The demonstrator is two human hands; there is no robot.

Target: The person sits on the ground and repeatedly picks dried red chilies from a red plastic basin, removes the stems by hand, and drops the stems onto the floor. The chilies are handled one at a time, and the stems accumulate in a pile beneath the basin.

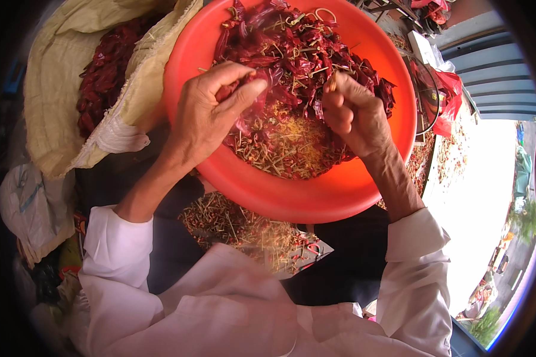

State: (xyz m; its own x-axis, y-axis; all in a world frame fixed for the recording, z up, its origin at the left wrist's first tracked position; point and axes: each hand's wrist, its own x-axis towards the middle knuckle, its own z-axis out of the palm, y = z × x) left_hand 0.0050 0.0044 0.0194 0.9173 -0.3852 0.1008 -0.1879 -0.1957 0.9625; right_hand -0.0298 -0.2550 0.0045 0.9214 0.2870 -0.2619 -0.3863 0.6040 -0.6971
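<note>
A wide red plastic basin [290, 201] lies before me, holding dried red chili peppers [295, 58], with cut stems and yellow seeds [299, 143] at its near side. Over the basin's left part, my left hand [214, 107] has thumb and forefinger close together, with red chili pieces at its curled fingers. My right hand [355, 109] is above the right part of the heap, its fingers curled and a small brownish-yellow bit [332, 85] pinched at the fingertips. Some chilies below the left hand look blurred.
At the left, a yellowish woven sack [53, 89] gapes around more dried red chilies [107, 76]. Stems and chili scraps [236, 223] litter the ground below the basin. On the right are a red plastic bag [451, 98] and a blue corrugated panel [496, 76].
</note>
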